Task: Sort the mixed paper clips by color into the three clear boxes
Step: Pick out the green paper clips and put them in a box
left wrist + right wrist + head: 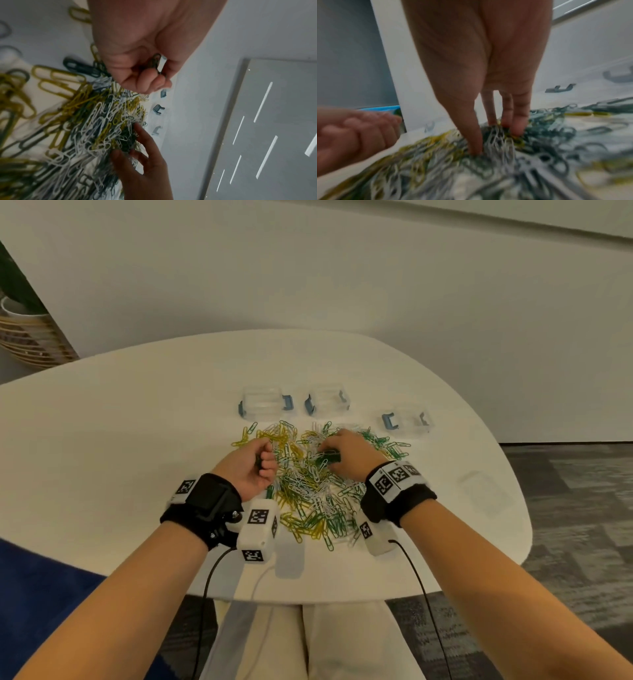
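Head view: paper clip pile (308, 484) between your hands; clear boxes (330, 402) just beyond it.
Left hand (255, 465) clenched on dark green clips (155, 63); right hand (346, 451), nearer the boxes, pinching into the pile.

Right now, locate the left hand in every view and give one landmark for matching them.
Head: left hand, fist at the pile's left edge.
Left wrist: left hand, top centre, gripping dark clips.
Right wrist: left hand, left edge.
Shared landmark: paper clip pile.
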{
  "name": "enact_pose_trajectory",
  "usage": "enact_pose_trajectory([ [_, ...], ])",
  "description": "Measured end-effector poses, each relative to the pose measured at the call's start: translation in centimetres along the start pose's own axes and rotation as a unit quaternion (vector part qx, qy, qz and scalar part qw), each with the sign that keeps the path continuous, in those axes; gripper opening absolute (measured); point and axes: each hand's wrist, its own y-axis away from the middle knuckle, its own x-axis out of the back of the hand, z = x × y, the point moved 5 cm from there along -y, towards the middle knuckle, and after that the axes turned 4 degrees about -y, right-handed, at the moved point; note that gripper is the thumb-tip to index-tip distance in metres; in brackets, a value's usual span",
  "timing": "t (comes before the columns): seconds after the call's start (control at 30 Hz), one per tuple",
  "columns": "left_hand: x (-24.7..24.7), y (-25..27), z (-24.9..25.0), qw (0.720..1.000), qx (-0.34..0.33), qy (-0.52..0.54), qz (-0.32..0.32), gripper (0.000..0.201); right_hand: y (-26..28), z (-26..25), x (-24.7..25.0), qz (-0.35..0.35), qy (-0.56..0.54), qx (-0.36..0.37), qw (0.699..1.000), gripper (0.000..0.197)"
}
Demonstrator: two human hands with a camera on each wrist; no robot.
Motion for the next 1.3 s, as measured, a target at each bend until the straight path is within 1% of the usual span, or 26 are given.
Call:
enact_pose_trajectory([
  [0.1, -0.3, 0.4, 0.0, 1.0, -0.016, -0.02, -0.012, 0.024, 0.1, 0.5, 0.5, 0.059, -0.058, -0.002, 0.997, 0.022],
  [0.17, -0.5, 0.4, -0.1, 0.998, -0.03, -0.043, -0.02, 0.02, 0.1, 1.5, 1.1, 0.089, -0.166, -0.027, 0.982, 0.015],
  [0.2, -0.5, 0.5, -0.2, 0.997, -0.039, -0.058, -0.022, 0.019, 0.3, 2.0, 1.3, 0.094, -0.25, -0.045, 0.963, 0.013],
  [0.23, -0.6, 0.6, -0.2, 0.996, -0.046, -0.068, -0.027, 0.019, 0.5, 2.4, 1.4, 0.085, -0.344, -0.061, 0.933, 0.013],
  [0.3, -0.9, 0.9, -0.2, 0.995, -0.059, -0.068, -0.037, 0.019, 1.0, 2.5, 1.1, 0.015, -0.514, -0.091, 0.853, 0.016],
  [0.33, -1.1, 1.0, -0.1, 0.996, -0.059, -0.059, -0.041, 0.021, 1.4, 2.4, 0.8, -0.026, -0.564, -0.106, 0.819, 0.018],
  [0.37, -1.4, 1.1, -0.1, 0.996, -0.058, -0.055, -0.046, 0.023, 1.7, 2.3, 0.5, -0.053, -0.59, -0.115, 0.797, 0.019],
  [0.43, -2.1, 1.5, -0.1, 0.994, -0.06, -0.069, -0.055, 0.024, 2.2, 2.5, 0.4, -0.062, -0.615, -0.122, 0.776, 0.021],
  [0.47, -2.4, 1.6, -0.2, 0.993, -0.06, -0.079, -0.056, 0.025, 2.4, 2.6, 0.4, -0.055, -0.616, -0.128, 0.775, 0.022],
  [0.5, -2.5, 1.6, -0.2, 0.993, -0.06, -0.086, -0.056, 0.026, 2.5, 3.0, 0.5, -0.039, -0.6, -0.135, 0.787, 0.021],
  [0.53, -2.5, 1.6, -0.2, 0.993, -0.06, -0.09, -0.052, 0.027, 2.4, 3.3, 0.8, -0.015, -0.559, -0.139, 0.817, 0.02],
  [0.57, -2.4, 1.7, -0.2, 0.993, -0.063, -0.087, -0.046, 0.028, 2.2, 3.7, 1.2, 0.014, -0.488, -0.136, 0.862, 0.019],
  [0.6, -2.2, 1.6, -0.2, 0.994, -0.068, -0.08, -0.036, 0.028, 2.1, 4.0, 1.7, 0.041, -0.386, -0.126, 0.913, 0.017],
  [0.63, -1.9, 1.6, -0.1, 0.994, -0.074, -0.071, -0.025, 0.027, 1.9, 4.0, 2.2, 0.056, -0.275, -0.107, 0.954, 0.016],
  [0.67, -1.7, 1.6, 0.1, 0.995, -0.076, -0.063, -0.016, 0.026, 1.6, 3.5, 2.3, 0.055, -0.188, -0.083, 0.977, 0.016],
  [0.7, -1.5, 1.5, 0.1, 0.995, -0.077, -0.056, -0.01, 0.024, 1.3, 2.8, 2.2, 0.048, -0.137, -0.056, 0.988, 0.017],
  [0.73, -1.4, 1.5, 0.2, 0.996, -0.077, -0.051, -0.007, 0.023, 1.0, 1.7, 1.9, 0.042, -0.115, -0.032, 0.992, 0.019],
  [0.8, -1.5, 1.5, 0.2, 0.997, -0.073, -0.04, -0.005, 0.021, 0.4, -0.4, 0.9, 0.029, -0.111, 0.007, 0.993, 0.033],
  [0.87, -1.6, 1.5, 0.0, 0.997, -0.069, -0.023, -0.007, 0.02, -0.4, -1.7, -0.4, 0.007, -0.064, 0.027, 0.998, 0.046],
  [0.93, -1.6, 1.7, 0.0, 0.998, -0.065, -0.011, -0.014, 0.02, -0.8, -1.9, -0.9, 0.02, -0.026, 0.042, 0.999, 0.037],
  [0.97, -1.5, 1.8, 0.0, 0.998, -0.064, -0.012, -0.017, 0.02, -0.7, -1.7, -0.8, 0.037, -0.042, 0.041, 0.998, 0.029],
  [1.07, -1.1, 2.0, 0.0, 0.998, -0.059, -0.018, -0.019, 0.02, -0.4, -0.1, 0.2, 0.079, -0.168, -0.004, 0.983, 0.018],
  [1.13, -1.1, 1.9, 0.0, 0.998, -0.06, -0.027, -0.018, 0.02, 0.0, 1.1, 0.5, 0.064, -0.316, -0.039, 0.946, 0.017],
  [1.2, -1.3, 1.7, -0.2, 0.997, -0.062, -0.049, -0.018, 0.019, 0.7, 1.4, 0.3, 0.012, -0.462, -0.063, 0.884, 0.021],
  [1.23, -1.5, 1.7, -0.3, 0.996, -0.063, -0.063, -0.02, 0.02, 1.0, 1.3, 0.3, -0.005, -0.506, -0.067, 0.86, 0.022],
  [1.3, -1.8, 1.6, -0.5, 0.994, -0.061, -0.086, -0.026, 0.023, 1.3, 1.1, 0.4, -0.018, -0.556, -0.065, 0.828, 0.024],
])
